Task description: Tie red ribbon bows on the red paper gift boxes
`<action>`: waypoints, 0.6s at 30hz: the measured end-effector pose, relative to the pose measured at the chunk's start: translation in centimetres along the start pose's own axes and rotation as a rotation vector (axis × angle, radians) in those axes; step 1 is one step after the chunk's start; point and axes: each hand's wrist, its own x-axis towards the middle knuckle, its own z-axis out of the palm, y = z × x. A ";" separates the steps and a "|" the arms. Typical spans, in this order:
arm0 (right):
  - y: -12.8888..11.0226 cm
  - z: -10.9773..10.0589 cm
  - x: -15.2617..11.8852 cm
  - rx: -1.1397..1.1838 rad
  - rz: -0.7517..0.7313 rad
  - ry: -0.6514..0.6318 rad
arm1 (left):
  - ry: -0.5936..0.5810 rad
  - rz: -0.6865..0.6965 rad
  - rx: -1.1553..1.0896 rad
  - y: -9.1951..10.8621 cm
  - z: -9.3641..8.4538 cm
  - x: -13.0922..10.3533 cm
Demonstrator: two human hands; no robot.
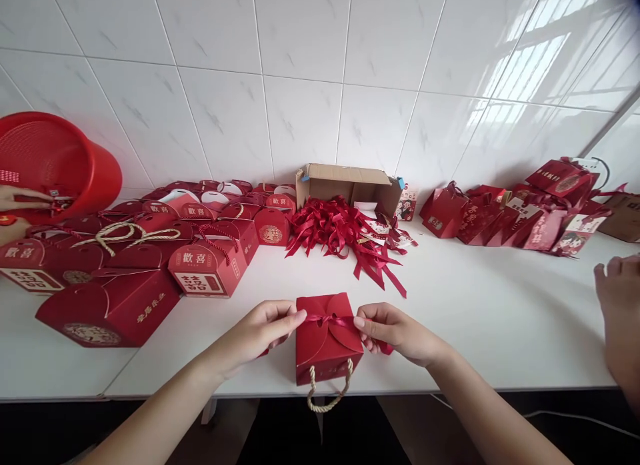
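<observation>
A red gift box [327, 362] stands at the table's front edge, its petal-shaped top flaps folded together. A twisted cream rope handle [325, 406] hangs down over its front side. Across the top runs a dark red ribbon [340, 322], crossed at the middle of the flaps. My left hand [273, 326] pinches the ribbon's left end between thumb and fingers. On the other side, my right hand [385, 328] pinches the right end, with the loose tail hanging below the fingers.
Beyond the box, a heap of red ribbons [335, 228] spills from a cardboard box [345, 175]. Many red gift boxes [205, 258] fill the left; more red bags [480, 218] stand at right. Another person's hand reaches into a red basket [107, 172]; another hand [620, 312] is at far right.
</observation>
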 end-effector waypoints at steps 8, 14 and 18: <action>0.8 -1.1 -0.9 -0.010 -0.092 0.047 | -0.056 0.100 0.082 0.0 -0.2 0.3; 0.2 -2.0 -2.5 0.019 -0.150 0.086 | 0.112 0.143 0.250 0.1 -0.6 0.1; -0.9 -1.8 -3.2 0.110 -0.215 0.071 | 0.252 0.252 0.318 0.8 0.4 -0.4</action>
